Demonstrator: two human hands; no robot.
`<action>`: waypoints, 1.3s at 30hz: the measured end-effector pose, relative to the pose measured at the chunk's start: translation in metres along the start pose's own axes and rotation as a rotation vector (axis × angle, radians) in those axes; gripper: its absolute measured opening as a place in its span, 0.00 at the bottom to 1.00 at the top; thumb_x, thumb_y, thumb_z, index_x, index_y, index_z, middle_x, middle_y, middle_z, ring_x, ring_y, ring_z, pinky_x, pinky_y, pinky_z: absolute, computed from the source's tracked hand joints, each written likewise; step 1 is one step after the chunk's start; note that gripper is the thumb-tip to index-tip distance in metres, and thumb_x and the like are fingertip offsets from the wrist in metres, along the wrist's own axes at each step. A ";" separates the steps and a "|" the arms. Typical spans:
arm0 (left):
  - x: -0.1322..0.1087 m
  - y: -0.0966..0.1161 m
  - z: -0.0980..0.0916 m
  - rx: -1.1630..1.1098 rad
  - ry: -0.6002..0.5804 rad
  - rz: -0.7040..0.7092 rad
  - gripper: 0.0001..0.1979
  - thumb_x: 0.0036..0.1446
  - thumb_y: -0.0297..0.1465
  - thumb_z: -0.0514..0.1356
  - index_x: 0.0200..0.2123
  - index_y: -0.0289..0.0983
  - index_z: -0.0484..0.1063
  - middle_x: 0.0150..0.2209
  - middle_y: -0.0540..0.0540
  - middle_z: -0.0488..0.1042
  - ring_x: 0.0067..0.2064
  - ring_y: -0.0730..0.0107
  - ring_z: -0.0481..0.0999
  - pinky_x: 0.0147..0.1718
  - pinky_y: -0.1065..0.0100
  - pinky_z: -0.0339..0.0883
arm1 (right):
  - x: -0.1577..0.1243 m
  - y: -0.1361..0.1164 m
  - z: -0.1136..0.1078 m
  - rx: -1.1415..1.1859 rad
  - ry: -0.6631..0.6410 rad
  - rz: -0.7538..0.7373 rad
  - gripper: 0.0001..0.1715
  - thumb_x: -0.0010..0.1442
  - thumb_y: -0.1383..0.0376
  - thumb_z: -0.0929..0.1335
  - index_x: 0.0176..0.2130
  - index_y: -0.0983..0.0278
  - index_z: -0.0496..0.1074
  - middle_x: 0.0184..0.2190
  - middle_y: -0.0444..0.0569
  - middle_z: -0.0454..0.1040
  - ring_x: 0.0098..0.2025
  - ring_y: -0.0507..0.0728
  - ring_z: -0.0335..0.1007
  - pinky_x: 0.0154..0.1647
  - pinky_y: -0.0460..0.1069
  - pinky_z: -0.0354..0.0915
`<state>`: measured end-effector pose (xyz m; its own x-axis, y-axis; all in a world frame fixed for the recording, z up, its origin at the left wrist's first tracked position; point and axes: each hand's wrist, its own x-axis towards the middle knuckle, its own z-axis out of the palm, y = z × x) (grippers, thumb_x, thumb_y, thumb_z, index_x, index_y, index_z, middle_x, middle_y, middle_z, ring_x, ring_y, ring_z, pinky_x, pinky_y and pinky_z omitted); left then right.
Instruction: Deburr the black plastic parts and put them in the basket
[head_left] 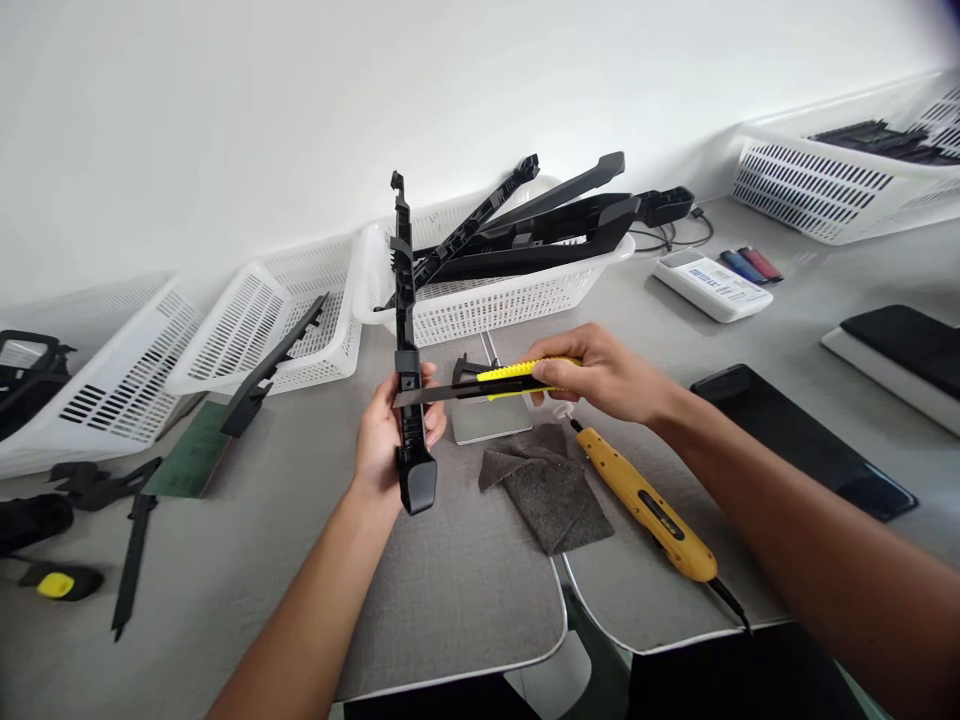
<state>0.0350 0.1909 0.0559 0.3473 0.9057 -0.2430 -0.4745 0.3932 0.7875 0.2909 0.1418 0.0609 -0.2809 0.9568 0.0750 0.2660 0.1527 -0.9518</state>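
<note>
My left hand [377, 440] is closed round the lower part of a long black plastic trim piece [405, 300], which stands nearly upright above the table. In my right hand [607, 370] is a yellow utility knife [517, 378] with its blade out. The blade reaches left across the trim piece, close to my left fingers; whether it touches the plastic I cannot tell. Beneath the knife lie a grey-brown cloth [551, 490] and a silvery flat plate [491, 420]. A yellow rotary tool [645, 505] rests below my right wrist.
Behind my hands, a white basket [495, 310] holds several black trim pieces. More white baskets stand left [266, 320] and right [817, 190]. A black phone [799, 435], a white device [712, 285] and two lighters [750, 265] lie to the right. A green sheet [187, 455] lies left.
</note>
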 end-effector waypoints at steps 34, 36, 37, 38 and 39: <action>-0.005 -0.002 -0.001 0.041 -0.155 -0.043 0.14 0.70 0.33 0.55 0.45 0.34 0.80 0.26 0.51 0.66 0.21 0.75 0.64 0.16 0.75 0.61 | 0.004 0.003 0.003 -0.020 0.366 -0.086 0.19 0.71 0.51 0.68 0.39 0.62 0.79 0.30 0.46 0.74 0.26 0.51 0.58 0.27 0.49 0.54; -0.006 -0.002 0.000 0.047 -0.176 -0.038 0.14 0.69 0.35 0.57 0.46 0.34 0.79 0.26 0.50 0.67 0.21 0.75 0.64 0.16 0.74 0.61 | 0.004 0.002 0.003 0.001 0.271 -0.081 0.18 0.70 0.53 0.68 0.39 0.63 0.79 0.30 0.47 0.76 0.27 0.52 0.60 0.28 0.49 0.55; -0.006 -0.002 0.000 0.049 -0.185 -0.035 0.14 0.68 0.36 0.57 0.47 0.34 0.79 0.27 0.50 0.68 0.21 0.74 0.64 0.17 0.74 0.62 | 0.004 0.002 0.003 0.003 0.237 -0.073 0.17 0.70 0.54 0.68 0.38 0.63 0.80 0.30 0.47 0.76 0.27 0.52 0.60 0.28 0.49 0.56; -0.006 -0.003 0.000 0.050 -0.194 -0.034 0.14 0.68 0.36 0.58 0.47 0.34 0.79 0.27 0.50 0.68 0.22 0.74 0.65 0.17 0.74 0.62 | 0.004 0.001 0.004 -0.004 0.229 -0.065 0.17 0.69 0.54 0.68 0.38 0.63 0.80 0.29 0.47 0.76 0.27 0.52 0.61 0.28 0.49 0.56; -0.006 -0.003 0.000 0.052 -0.202 -0.034 0.14 0.67 0.36 0.59 0.48 0.34 0.79 0.27 0.51 0.68 0.22 0.74 0.65 0.17 0.74 0.62 | 0.005 0.001 0.004 -0.013 0.250 -0.058 0.17 0.69 0.55 0.68 0.37 0.64 0.79 0.29 0.46 0.75 0.26 0.52 0.60 0.28 0.49 0.55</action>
<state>0.0342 0.1845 0.0549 0.5199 0.8399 -0.1559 -0.4193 0.4099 0.8100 0.2863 0.1453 0.0589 -0.0602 0.9775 0.2022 0.2680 0.2110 -0.9400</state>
